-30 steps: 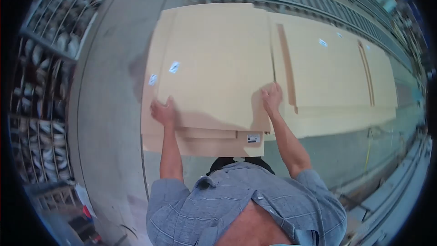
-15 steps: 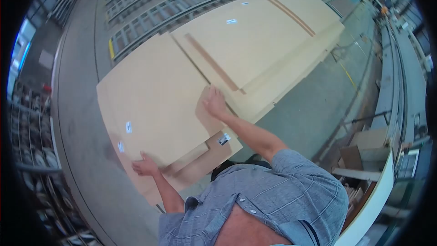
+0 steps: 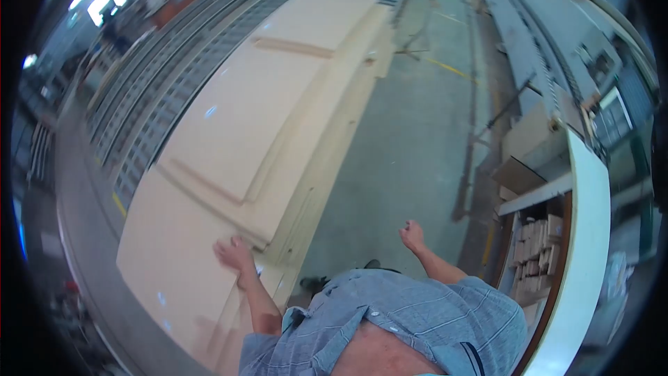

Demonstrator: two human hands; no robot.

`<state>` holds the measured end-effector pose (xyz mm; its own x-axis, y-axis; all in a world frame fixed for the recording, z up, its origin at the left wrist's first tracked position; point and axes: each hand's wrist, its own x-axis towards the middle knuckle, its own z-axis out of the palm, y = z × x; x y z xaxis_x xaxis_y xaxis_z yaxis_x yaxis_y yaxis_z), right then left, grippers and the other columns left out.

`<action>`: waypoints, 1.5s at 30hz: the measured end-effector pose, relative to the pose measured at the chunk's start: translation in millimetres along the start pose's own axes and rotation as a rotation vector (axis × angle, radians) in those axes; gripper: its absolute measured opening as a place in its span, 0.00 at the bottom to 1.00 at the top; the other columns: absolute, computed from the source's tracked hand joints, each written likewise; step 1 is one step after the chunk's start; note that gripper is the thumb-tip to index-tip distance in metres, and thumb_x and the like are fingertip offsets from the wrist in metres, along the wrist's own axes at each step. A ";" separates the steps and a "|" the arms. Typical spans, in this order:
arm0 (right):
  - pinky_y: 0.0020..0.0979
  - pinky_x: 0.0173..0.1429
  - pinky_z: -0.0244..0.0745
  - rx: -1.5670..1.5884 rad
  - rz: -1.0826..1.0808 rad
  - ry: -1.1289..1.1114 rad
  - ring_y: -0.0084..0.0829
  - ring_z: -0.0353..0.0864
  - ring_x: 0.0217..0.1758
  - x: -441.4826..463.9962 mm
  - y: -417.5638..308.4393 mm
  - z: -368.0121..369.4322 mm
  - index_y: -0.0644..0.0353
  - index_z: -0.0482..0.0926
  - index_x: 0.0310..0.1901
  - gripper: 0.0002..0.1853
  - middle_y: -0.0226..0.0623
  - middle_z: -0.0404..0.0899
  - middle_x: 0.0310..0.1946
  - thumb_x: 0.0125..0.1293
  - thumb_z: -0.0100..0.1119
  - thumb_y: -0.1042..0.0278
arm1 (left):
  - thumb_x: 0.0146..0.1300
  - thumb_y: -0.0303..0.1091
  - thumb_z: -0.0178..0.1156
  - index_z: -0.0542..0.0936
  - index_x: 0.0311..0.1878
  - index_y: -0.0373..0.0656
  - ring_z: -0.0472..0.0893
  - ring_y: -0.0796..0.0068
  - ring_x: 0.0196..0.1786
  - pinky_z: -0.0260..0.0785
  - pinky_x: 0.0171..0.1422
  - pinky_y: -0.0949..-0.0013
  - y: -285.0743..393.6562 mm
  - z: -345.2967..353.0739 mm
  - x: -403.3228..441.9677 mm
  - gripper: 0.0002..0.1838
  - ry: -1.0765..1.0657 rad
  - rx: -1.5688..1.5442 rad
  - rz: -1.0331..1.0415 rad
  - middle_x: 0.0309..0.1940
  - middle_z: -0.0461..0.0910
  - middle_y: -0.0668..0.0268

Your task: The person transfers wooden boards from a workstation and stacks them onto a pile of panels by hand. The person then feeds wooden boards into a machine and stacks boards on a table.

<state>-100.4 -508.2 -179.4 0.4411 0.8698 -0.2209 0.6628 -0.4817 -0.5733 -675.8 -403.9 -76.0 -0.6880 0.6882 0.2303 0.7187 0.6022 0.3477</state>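
My left hand rests on the near pale wooden panel, close to the gap beside the neighbouring panel. Its fingers look spread, though motion blurs them a little. Over the floor, away from the boards, hangs my right hand with its fingers curled in and nothing visible in them. Another large pale panel lies farther along the stack, carrying a small label. Layered lower boards stick out along the right side of the stack.
Roller conveyors run along the left of the stack. Grey-green floor stretches to its right. Near my right side stands a white-edged cart holding stacked wood pieces, with a cardboard box behind it.
My view has turned to the right. My right hand has left the panel and now hangs over the floor. My left hand has shifted from the near corner towards the gap between panels.
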 end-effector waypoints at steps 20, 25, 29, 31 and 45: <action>0.36 0.27 0.75 0.767 0.644 0.250 0.27 0.78 0.23 51.2 152.3 -131.0 0.66 0.86 0.42 0.10 0.35 0.83 0.27 0.60 0.65 0.72 | 0.60 0.53 0.71 0.89 0.42 0.38 0.88 0.49 0.48 0.79 0.55 0.52 402.8 204.3 -242.4 0.24 -1.409 -0.085 1.066 0.43 0.89 0.49; 0.36 0.24 0.72 1.037 0.834 0.611 0.30 0.75 0.20 42.2 221.6 -189.6 0.63 0.82 0.28 0.04 0.36 0.76 0.20 0.59 0.59 0.76 | 0.60 0.45 0.71 0.91 0.36 0.42 0.90 0.55 0.43 0.81 0.50 0.55 469.5 319.3 -240.4 0.15 -1.204 0.070 1.164 0.36 0.90 0.53; 0.31 0.23 0.70 1.208 0.947 1.014 0.27 0.74 0.20 5.3 264.1 -219.7 0.62 0.80 0.34 0.03 0.32 0.74 0.23 0.65 0.58 0.75 | 0.61 0.42 0.67 0.91 0.37 0.46 0.90 0.57 0.44 0.83 0.50 0.58 558.7 353.6 -261.2 0.11 -0.763 0.506 1.959 0.36 0.90 0.54; 0.27 0.23 0.69 1.270 0.989 1.190 0.24 0.73 0.20 -13.0 275.7 -236.0 0.61 0.79 0.37 0.05 0.30 0.74 0.25 0.70 0.56 0.71 | 0.61 0.41 0.66 0.91 0.36 0.47 0.90 0.56 0.44 0.84 0.50 0.59 598.8 360.3 -298.4 0.11 -0.818 0.370 1.923 0.38 0.90 0.54; 0.38 0.59 0.77 0.173 0.698 1.597 0.43 0.84 0.50 -2.3 506.3 -539.7 0.66 0.83 0.50 0.11 0.45 0.85 0.45 0.74 0.59 0.68 | 0.67 0.52 0.65 0.88 0.41 0.38 0.88 0.60 0.37 0.78 0.47 0.54 710.9 243.8 -618.3 0.23 -1.618 -0.151 1.254 0.31 0.88 0.55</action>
<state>560.8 -811.6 -43.4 0.7706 -0.4769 0.4228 0.0871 -0.5784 -0.8111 285.0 -302.7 -192.8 0.8272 0.3196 -0.4622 0.5570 -0.3574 0.7497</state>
